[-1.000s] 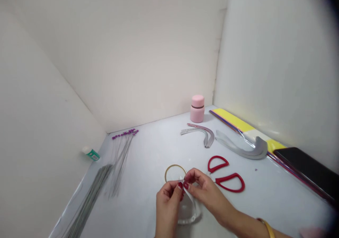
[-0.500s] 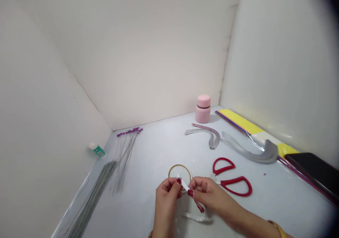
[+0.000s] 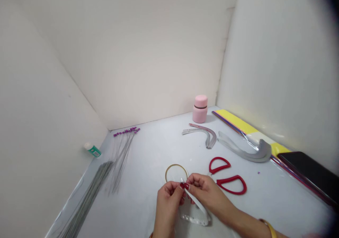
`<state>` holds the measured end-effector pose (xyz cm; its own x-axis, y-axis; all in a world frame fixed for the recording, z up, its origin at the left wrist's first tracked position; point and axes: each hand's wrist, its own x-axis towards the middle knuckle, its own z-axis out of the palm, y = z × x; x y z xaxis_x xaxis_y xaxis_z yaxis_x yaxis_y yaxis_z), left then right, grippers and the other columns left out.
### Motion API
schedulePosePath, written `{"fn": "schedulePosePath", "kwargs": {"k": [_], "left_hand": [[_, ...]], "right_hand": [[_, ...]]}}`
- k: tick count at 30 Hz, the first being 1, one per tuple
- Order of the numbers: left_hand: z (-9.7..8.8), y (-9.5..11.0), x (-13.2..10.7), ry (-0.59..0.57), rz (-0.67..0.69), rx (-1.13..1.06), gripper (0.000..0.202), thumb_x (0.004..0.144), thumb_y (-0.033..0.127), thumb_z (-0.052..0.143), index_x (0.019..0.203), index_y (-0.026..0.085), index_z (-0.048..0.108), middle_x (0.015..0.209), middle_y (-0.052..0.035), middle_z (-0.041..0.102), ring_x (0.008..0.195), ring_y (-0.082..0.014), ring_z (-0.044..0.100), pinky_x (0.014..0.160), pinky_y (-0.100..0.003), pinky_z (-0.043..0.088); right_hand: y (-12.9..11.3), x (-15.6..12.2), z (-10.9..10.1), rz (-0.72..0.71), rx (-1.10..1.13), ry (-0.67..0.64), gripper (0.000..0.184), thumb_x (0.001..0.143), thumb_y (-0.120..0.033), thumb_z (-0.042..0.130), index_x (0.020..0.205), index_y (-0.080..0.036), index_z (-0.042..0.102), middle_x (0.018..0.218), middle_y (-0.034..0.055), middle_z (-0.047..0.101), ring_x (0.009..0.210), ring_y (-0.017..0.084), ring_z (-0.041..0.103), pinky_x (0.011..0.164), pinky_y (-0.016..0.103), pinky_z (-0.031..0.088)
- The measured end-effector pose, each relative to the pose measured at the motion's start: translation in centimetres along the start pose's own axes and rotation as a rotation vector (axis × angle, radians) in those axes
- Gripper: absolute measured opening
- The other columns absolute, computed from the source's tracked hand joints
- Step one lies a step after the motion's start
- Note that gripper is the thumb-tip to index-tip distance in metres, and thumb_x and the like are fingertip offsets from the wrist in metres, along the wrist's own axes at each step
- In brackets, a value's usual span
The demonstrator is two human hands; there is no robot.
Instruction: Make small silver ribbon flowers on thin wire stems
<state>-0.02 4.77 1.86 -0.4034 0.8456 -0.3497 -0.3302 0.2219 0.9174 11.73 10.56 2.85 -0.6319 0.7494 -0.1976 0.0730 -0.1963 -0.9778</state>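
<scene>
In the head view my left hand point(image 3: 168, 199) and my right hand point(image 3: 208, 191) meet low in the middle, both pinched. Between their thumbs and fingertips they grip a narrow white strip point(image 3: 198, 202). The strip runs down from the pinch and bends back near a wrinkled, see-through piece point(image 3: 189, 218) on the table. Just behind the fingers lies a ring with a gold-coloured edge point(image 3: 166, 173), partly covered by my hands. Red-handled scissors point(image 3: 235, 178) rest right of my right hand, their blades mostly hidden.
Thin grey wires point(image 3: 92, 192) lie at left, with purple-tipped wires point(image 3: 127, 142) beyond them. A green-and-white tube point(image 3: 93, 150) is by the left wall. A pink jar point(image 3: 200, 111), curved strips point(image 3: 210, 135), a clear-wrapped grey roll point(image 3: 261, 153), yellow sheets point(image 3: 235, 120) and a black phone point(image 3: 308, 171) stand right.
My right hand has moved left, so both thumbs now meet on the strip. More of the strip hangs below the fingers. The view has shifted slightly.
</scene>
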Motion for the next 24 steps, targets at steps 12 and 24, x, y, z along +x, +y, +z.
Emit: {"fn": "schedulePosePath", "kwargs": {"k": [12,24], "left_hand": [[-0.43,0.18,-0.11,-0.028,0.056,0.125,0.017,0.065,0.026,0.065,0.058,0.011,0.061,0.049,-0.0001,0.057,0.045,-0.0098,0.045,0.047,-0.022,0.033],[-0.86,-0.09,-0.02,-0.031,0.069,0.134,0.017,0.064,0.027,0.068,0.058,0.013,0.062,0.047,0.0032,0.052,0.045,-0.0092,0.042,0.046,-0.02,0.03]], "right_hand": [[0.86,0.06,-0.33,-0.118,-0.266,0.077,0.015,0.079,-0.031,0.054,0.073,-0.018,0.059,0.061,-0.0003,0.06,0.057,0.014,0.052,0.052,0.023,0.038],[0.81,0.17,-0.14,-0.081,-0.205,0.106,0.016,0.077,-0.031,0.056,0.067,-0.018,0.057,0.053,-0.003,0.051,0.051,0.012,0.046,0.049,0.021,0.033]]}}
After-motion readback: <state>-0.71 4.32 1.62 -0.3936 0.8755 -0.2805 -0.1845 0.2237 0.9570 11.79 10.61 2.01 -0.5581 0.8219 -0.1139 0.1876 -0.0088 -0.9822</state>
